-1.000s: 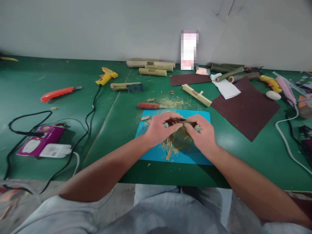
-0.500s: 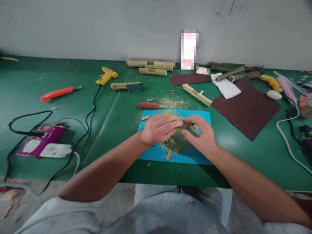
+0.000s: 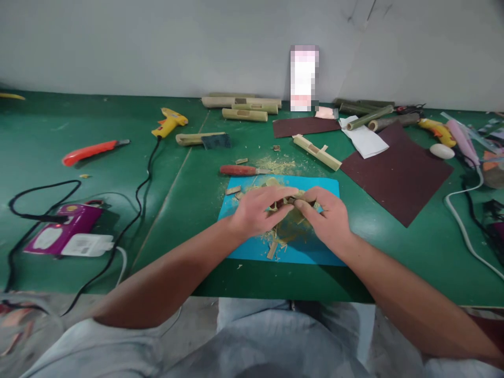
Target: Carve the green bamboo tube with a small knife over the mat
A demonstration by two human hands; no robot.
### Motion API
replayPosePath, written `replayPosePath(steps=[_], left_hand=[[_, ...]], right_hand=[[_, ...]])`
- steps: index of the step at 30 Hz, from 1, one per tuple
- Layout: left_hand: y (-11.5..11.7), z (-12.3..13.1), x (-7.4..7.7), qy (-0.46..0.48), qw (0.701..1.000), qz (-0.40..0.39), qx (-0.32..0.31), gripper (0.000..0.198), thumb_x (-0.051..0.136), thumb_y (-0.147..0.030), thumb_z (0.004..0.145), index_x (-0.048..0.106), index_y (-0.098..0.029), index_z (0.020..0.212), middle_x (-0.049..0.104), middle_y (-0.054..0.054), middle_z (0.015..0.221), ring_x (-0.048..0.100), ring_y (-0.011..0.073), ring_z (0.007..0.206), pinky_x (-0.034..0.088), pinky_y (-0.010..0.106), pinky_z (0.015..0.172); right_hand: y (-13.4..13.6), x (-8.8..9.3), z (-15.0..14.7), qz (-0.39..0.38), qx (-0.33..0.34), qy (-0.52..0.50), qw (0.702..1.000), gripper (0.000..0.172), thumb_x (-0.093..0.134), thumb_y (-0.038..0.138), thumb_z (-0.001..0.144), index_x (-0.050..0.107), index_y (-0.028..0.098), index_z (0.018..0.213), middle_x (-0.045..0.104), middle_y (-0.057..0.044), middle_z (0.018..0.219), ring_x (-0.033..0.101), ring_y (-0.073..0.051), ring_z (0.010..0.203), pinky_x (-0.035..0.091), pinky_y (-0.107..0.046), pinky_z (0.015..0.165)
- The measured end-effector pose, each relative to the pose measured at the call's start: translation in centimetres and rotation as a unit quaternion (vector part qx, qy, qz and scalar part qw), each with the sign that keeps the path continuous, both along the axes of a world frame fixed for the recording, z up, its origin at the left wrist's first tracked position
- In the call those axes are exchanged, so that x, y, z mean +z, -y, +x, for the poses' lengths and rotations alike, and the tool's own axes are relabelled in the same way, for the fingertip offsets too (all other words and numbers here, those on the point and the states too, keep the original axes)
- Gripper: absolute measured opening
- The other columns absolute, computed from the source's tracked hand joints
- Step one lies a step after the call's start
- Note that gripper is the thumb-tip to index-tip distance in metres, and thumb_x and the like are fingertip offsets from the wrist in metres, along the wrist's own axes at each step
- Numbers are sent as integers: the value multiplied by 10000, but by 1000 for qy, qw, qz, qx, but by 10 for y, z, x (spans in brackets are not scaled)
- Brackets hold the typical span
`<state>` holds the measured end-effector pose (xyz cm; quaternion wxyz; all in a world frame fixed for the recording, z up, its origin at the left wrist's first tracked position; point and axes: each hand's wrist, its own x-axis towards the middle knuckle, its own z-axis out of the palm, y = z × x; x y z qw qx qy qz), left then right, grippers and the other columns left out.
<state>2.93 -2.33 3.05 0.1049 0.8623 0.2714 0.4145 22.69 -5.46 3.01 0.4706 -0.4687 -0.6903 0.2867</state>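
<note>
Two hands shared one grip: my L hand (image 3: 258, 207) and R hand (image 3: 326, 210) pinched a small dark piece (image 3: 292, 200) b/w them, over the blue mat (image 3: 252, 252). Shavings (image 3: 280, 167) and a cut strip (image 3: 271, 250) suggested a fair amt of cutting was done; piece not yet set down, mostly hidden, so couldn't tell what was left.

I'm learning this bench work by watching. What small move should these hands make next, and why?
Perhaps turn the small dark piece slightly: the left hand and right hand hold it between them and hide most of it. I'd do so above the blue mat, where shavings lie.
</note>
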Motion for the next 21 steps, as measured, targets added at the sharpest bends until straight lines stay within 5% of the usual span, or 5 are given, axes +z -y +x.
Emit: replayPosePath(steps=[4, 8, 15, 21], left_hand=[[-6, -4, -1, -32, 996, 72, -52, 268, 625, -160, 934, 615, -232, 1192, 746, 71, 1104, 727, 176, 985, 603, 290, 852], [-9, -7, -1, -36, 997, 41, -57, 201, 631, -192, 938, 634, -243, 1132, 727, 69, 1170, 712, 188, 1059, 599, 325, 912], [-1, -3, 3, 2, 997, -75, -34, 153, 650, -247, 936, 660, -220, 1086, 734, 21, 912, 666, 116, 706, 553, 236, 649], [-13, -11, 2, 2, 995, -96, -18, 117, 633, -220, 931, 715, -201, 1011, 728, 31, 932, 649, 122, 760, 533, 243, 709]], right_hand=[[-1, 2, 1, -21, 2, -18, 1000, 171, 618, 325, 905, 644, 252, 753, 642, 19, 728, 581, -136, 677, 471, -278, 629], [-2, 1, 1, -45, 9, -25, 999, 183, 623, 346, 892, 636, 247, 739, 632, 25, 710, 553, -128, 641, 452, -273, 600], [-2, -4, -1, 3, 16, -17, 1000, 136, 633, 331, 880, 640, 249, 772, 634, 19, 726, 567, -139, 666, 453, -290, 624], [-2, -9, 1, 14, -2, 99, 995, 194, 627, 411, 883, 656, 228, 941, 655, -43, 873, 602, -182, 778, 478, -325, 680]])
